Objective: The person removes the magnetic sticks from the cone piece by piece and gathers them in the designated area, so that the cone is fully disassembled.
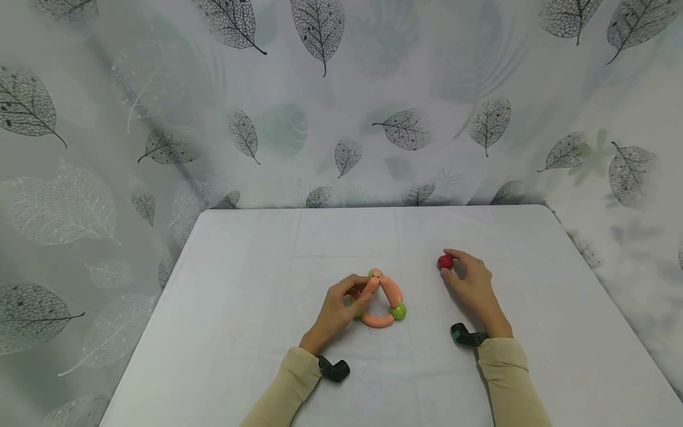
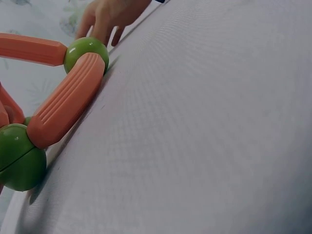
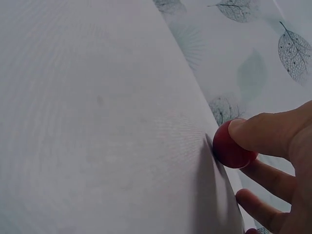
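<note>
Curved orange rods (image 1: 377, 321) and green balls (image 1: 398, 311) are joined into a small frame at the middle of the table. My left hand (image 1: 339, 303) holds this frame at its left side, fingers and thumb around an upright orange rod. Close up in the left wrist view, a ribbed orange rod (image 2: 68, 102) links two green balls (image 2: 22, 158); my left fingers are out of sight there. Off to the right, my right hand (image 1: 474, 290) pinches a red ball (image 1: 445, 262) between thumb and fingers. In the right wrist view the red ball (image 3: 233, 148) is close over the tabletop.
A white cloth covers the table (image 1: 240, 267). Behind and beside it hangs a leaf-print curtain (image 1: 352, 107). Each wrist carries a dark strapped camera (image 1: 335, 370).
</note>
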### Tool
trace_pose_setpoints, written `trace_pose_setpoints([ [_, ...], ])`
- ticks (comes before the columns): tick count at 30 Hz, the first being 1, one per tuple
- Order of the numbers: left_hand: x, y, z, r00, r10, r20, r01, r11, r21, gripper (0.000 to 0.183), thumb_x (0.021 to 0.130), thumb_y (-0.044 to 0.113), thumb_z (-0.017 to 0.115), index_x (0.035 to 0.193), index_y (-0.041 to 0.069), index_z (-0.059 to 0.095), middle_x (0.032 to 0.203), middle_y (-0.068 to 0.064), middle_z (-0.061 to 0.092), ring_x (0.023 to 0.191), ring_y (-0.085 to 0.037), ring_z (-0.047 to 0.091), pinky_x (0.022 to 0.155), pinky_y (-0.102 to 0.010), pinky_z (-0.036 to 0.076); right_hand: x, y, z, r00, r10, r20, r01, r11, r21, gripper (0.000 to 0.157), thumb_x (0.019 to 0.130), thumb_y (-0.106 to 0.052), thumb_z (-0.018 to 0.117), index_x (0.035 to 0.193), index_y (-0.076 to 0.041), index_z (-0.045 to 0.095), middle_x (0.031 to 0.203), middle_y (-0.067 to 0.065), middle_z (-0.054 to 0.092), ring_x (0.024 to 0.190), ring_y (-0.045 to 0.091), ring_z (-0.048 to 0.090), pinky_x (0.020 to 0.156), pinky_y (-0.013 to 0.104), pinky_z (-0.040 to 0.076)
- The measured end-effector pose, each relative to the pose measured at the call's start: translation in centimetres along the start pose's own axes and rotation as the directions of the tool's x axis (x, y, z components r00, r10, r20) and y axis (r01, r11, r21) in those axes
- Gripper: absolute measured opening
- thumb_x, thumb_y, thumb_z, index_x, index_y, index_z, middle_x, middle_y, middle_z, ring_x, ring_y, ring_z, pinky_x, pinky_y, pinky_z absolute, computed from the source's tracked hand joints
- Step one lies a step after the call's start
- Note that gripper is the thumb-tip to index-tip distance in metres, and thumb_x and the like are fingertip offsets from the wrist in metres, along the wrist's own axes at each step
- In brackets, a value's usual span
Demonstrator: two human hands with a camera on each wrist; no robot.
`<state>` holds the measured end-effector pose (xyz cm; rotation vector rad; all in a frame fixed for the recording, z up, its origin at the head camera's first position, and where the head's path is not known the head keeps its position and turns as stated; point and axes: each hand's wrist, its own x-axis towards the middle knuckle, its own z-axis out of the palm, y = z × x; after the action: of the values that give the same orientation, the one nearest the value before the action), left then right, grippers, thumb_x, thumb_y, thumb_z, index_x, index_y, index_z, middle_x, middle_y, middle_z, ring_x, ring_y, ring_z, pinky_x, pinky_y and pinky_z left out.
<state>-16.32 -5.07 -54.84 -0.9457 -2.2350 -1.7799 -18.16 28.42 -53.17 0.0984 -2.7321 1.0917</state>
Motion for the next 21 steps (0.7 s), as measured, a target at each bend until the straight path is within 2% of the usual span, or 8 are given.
trace_pose_setpoints([
  [6,0.0,0.1,0.0,1.000,-0.018,-0.006,0.018,1.000,0.003,0.028,0.100,0.011,0.070,0.127,0.015,0.067,0.111,-0.006,0.072,0.092,-0.012,0.066,0.076,-0.026,0.057,-0.3,-0.8,-1.3,1.000,0.003,0.009,-0.004,0.998,0.064,0.045,0.098,-0.007,0.069,0.141,0.000,0.058,0.144,0.030,0.056,0.137,0.051,0.046,0.110,0.074,0.030],
  [11,0.1,0.2,0.0,1.000,-0.010,-0.006,0.010,1.000,0.004,0.028,0.100,0.011,0.070,0.127,0.014,0.067,0.112,-0.008,0.073,0.094,-0.013,0.067,0.077,-0.026,0.057,-0.8,-1.6,-2.1,1.000,-0.005,-0.018,0.007,0.992,0.123,0.039,0.103,-0.011,0.064,0.141,-0.005,0.059,0.145,0.023,0.057,0.132,0.043,0.052,0.108,0.062,0.042],
  [12,0.1,0.3,-0.1,1.000,-0.006,-0.006,0.006,1.000,0.005,0.028,0.100,0.010,0.070,0.127,0.013,0.067,0.112,-0.008,0.073,0.094,-0.013,0.067,0.077,-0.026,0.057,-1.0,-1.8,-2.1,1.000,-0.009,-0.023,0.012,0.992,0.128,0.038,0.104,-0.013,0.063,0.141,-0.006,0.060,0.144,0.021,0.058,0.129,0.040,0.055,0.107,0.057,0.046],
  [15,0.2,0.5,-0.1,1.000,-0.002,-0.002,0.002,1.000,0.014,0.028,0.099,0.010,0.070,0.127,0.013,0.067,0.112,-0.008,0.073,0.094,-0.014,0.067,0.077,-0.027,0.057,-1.7,-2.5,-2.1,1.000,-0.012,-0.023,0.015,0.990,0.139,0.035,0.106,-0.016,0.061,0.141,-0.011,0.062,0.140,0.015,0.063,0.123,0.028,0.060,0.103,0.032,0.051],
  [18,0.2,0.7,-0.2,1.000,-0.009,-0.001,0.009,1.000,0.029,0.028,0.099,0.010,0.070,0.127,0.013,0.067,0.112,-0.008,0.074,0.095,-0.016,0.067,0.078,-0.027,0.057,-2.5,-3.5,-1.8,1.000,-0.016,-0.005,0.017,0.986,0.163,0.032,0.106,-0.018,0.061,0.138,-0.013,0.064,0.137,0.011,0.067,0.117,0.008,0.060,0.095,0.012,0.045],
  [19,0.2,0.8,-0.2,1.000,-0.016,-0.003,0.016,0.999,0.036,0.028,0.099,0.010,0.070,0.127,0.013,0.067,0.112,-0.008,0.074,0.095,-0.016,0.068,0.079,-0.027,0.058,-2.8,-3.8,-1.6,1.000,-0.016,0.005,0.015,0.986,0.166,0.031,0.106,-0.019,0.061,0.137,-0.014,0.065,0.136,0.010,0.068,0.115,0.002,0.059,0.093,0.007,0.042],
  [21,0.0,0.9,-0.2,1.000,-0.027,-0.010,0.028,0.999,0.047,0.028,0.099,0.010,0.070,0.127,0.012,0.068,0.113,-0.008,0.074,0.096,-0.018,0.069,0.080,-0.028,0.058,-3.4,-4.4,-1.1,0.999,-0.024,0.023,0.019,0.983,0.184,0.030,0.107,-0.020,0.061,0.135,-0.014,0.066,0.134,0.009,0.070,0.112,-0.008,0.056,0.091,0.005,0.042],
])
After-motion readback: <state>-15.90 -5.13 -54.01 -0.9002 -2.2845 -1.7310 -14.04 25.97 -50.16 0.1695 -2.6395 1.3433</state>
